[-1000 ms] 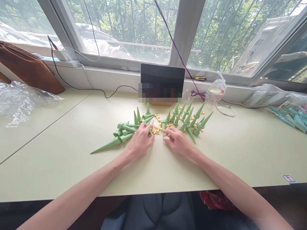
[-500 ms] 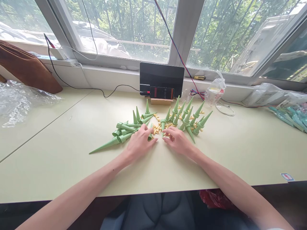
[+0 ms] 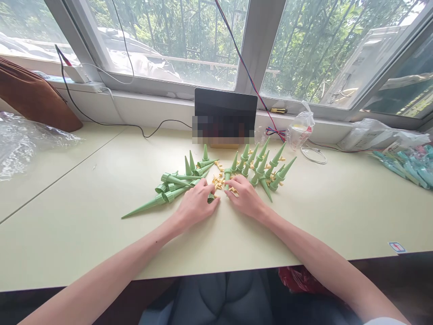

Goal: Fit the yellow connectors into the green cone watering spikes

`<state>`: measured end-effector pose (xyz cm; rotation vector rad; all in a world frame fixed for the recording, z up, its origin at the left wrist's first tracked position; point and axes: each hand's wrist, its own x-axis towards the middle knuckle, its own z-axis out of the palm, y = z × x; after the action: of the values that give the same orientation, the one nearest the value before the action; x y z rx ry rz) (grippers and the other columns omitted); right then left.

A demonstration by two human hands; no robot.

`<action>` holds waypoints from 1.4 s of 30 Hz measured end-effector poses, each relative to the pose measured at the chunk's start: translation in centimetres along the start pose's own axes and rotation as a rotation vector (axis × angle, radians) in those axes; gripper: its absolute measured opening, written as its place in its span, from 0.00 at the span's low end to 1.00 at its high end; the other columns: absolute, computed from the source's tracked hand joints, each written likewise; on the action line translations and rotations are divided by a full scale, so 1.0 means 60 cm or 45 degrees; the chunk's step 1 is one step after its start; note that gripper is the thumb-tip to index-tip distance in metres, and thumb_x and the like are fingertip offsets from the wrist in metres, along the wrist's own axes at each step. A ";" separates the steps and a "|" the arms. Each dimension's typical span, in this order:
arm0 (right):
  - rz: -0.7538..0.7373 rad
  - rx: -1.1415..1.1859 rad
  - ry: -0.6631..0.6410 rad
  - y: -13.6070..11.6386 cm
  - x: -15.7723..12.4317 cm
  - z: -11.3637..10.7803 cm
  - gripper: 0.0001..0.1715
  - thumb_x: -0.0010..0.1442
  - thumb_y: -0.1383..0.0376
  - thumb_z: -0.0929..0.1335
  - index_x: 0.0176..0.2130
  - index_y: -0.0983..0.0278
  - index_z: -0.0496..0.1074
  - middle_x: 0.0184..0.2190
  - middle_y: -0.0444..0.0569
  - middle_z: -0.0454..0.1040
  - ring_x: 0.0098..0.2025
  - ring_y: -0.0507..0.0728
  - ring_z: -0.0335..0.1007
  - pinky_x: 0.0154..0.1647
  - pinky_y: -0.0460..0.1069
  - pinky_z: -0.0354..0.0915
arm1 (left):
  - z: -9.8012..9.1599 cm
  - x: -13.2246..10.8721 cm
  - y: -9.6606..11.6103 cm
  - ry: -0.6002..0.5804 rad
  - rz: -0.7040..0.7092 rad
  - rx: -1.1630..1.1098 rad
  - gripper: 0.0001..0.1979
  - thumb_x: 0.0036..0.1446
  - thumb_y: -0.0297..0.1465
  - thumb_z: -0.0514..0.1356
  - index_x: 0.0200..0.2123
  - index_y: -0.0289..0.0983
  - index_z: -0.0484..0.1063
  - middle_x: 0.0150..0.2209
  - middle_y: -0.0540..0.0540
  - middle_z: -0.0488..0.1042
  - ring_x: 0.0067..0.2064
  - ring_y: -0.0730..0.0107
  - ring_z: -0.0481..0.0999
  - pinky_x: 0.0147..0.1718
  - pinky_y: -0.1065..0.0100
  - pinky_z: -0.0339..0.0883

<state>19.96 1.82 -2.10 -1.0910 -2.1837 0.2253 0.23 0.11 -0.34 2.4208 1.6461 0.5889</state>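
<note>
Near the middle of the table, my left hand (image 3: 197, 201) curls around a green plastic watering spike (image 3: 210, 197), whose open ribbed end shows between thumb and fingers. My right hand (image 3: 247, 195) is bent low at the small yellow valves (image 3: 218, 181), fingertips drawn together; what they pinch is hidden. Just by those fingertips a green spike (image 3: 228, 177) points its tip toward me. Left of my left hand lies a heap of green spikes (image 3: 171, 186). Beyond my right hand several spikes with yellow valves fitted (image 3: 261, 168) stand or lean, points up.
At the back, a dark tablet (image 3: 225, 104) leans above a small cardboard box (image 3: 223, 145). A bagged cup (image 3: 300, 131) and a white cable (image 3: 314, 155) lie to its right. Plastic packets (image 3: 406, 167) sit far right; clear wrap (image 3: 30, 144) and a brown bag (image 3: 34, 95) are left.
The view has shifted slightly. My right thumb and fingers have come closer together by the yellow valves. My left hand stays around its spike.
</note>
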 end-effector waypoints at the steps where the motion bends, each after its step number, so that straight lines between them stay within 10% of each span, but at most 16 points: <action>1: -0.018 -0.012 0.001 -0.001 0.002 0.002 0.11 0.65 0.68 0.66 0.48 0.61 0.73 0.40 0.52 0.71 0.46 0.60 0.66 0.48 0.55 0.67 | 0.000 0.000 0.000 0.005 0.007 -0.002 0.08 0.58 0.37 0.58 0.34 0.39 0.72 0.36 0.45 0.68 0.30 0.63 0.73 0.28 0.63 0.63; 27: -0.036 -0.126 -0.168 -0.002 0.006 0.013 0.05 0.65 0.70 0.65 0.37 0.64 0.72 0.36 0.52 0.69 0.41 0.60 0.61 0.48 0.56 0.63 | -0.003 0.002 0.008 -0.110 -0.005 -0.018 0.10 0.64 0.37 0.54 0.32 0.38 0.67 0.42 0.43 0.67 0.32 0.64 0.74 0.33 0.62 0.66; 42: 0.035 0.104 0.052 -0.009 -0.001 0.001 0.04 0.66 0.69 0.62 0.37 0.63 0.66 0.33 0.50 0.71 0.39 0.59 0.64 0.41 0.53 0.64 | -0.008 0.004 0.016 -0.138 0.057 0.083 0.12 0.68 0.35 0.48 0.35 0.37 0.65 0.44 0.42 0.65 0.29 0.66 0.72 0.31 0.63 0.65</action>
<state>19.61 1.41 -1.92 -1.0714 -2.1055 0.2992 0.90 -0.10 0.48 2.4937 1.5960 0.4087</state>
